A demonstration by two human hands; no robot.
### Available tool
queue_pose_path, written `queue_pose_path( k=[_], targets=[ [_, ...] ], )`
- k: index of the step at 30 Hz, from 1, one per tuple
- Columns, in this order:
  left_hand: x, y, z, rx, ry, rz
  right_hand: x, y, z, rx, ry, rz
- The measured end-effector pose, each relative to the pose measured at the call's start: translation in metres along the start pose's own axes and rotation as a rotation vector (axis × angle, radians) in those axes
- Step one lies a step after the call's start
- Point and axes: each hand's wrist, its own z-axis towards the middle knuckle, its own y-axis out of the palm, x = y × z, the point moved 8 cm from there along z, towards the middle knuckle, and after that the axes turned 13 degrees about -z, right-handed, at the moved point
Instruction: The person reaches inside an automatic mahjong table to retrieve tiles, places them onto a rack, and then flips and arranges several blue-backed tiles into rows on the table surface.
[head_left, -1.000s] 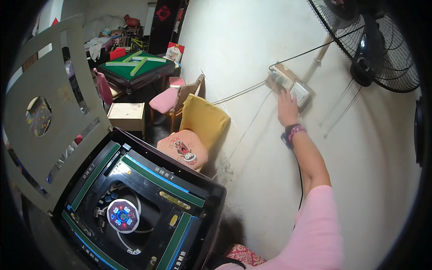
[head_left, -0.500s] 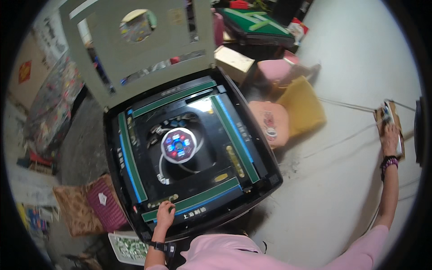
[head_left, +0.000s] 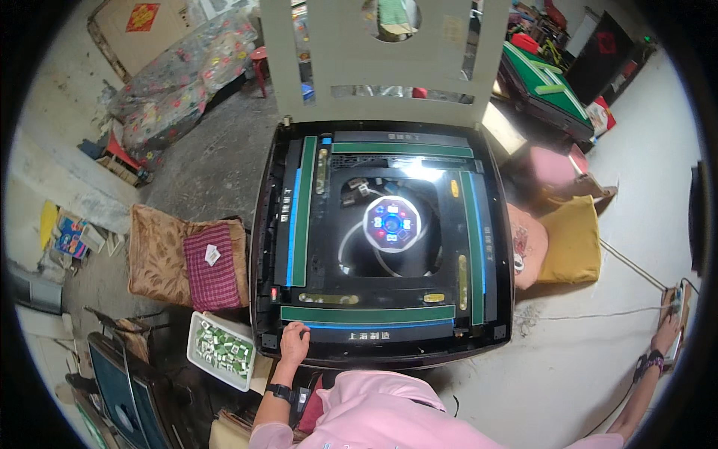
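An automatic mahjong table (head_left: 389, 288) stands before me with its inner workings bare. Its grey top panel (head_left: 374, 71) is tilted up at the far side. In the middle, a round control unit (head_left: 392, 223) glows with blue and red lights, cables looping beneath it. My left hand (head_left: 295, 344) rests on the near left rim, fingers loosely bent over the green strip (head_left: 366, 314), holding nothing visible. Stretched far right, my right hand (head_left: 664, 335) touches a white strip-shaped fixture on a brown backing (head_left: 680, 318) at the wall; its fingers look extended, and fine detail is small.
A white tray of green-and-white mahjong tiles (head_left: 221, 350) sits left of the table. Around it stand a brown chair (head_left: 161, 254) with a plaid cushion and a yellow-backed chair (head_left: 572, 239). Another green-topped table (head_left: 546, 82) is at the far right. A cord runs along the right.
My view has turned, so the table now appears straighter and further right. My left hand stays by the near left rim, and my right hand stays at the wall fixture.
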Motion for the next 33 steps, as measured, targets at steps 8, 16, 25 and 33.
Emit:
queue_pose_path(
  k=[8,16,25,33],
  targets=[
    [-0.047,-0.004,-0.003,0.136,-0.25,0.089,0.031,0.026,0.01,0.051,0.117,0.092],
    [-0.071,0.001,-0.016,0.141,-0.358,0.187,0.027,0.049,0.015,0.13,0.138,0.134],
    [-0.076,-0.005,-0.024,0.158,-0.288,0.233,0.016,0.003,-0.009,0.199,0.061,0.144],
    [-0.069,0.004,-0.02,0.14,-0.267,0.238,0.027,0.029,-0.006,0.32,0.093,0.123]
  ],
)
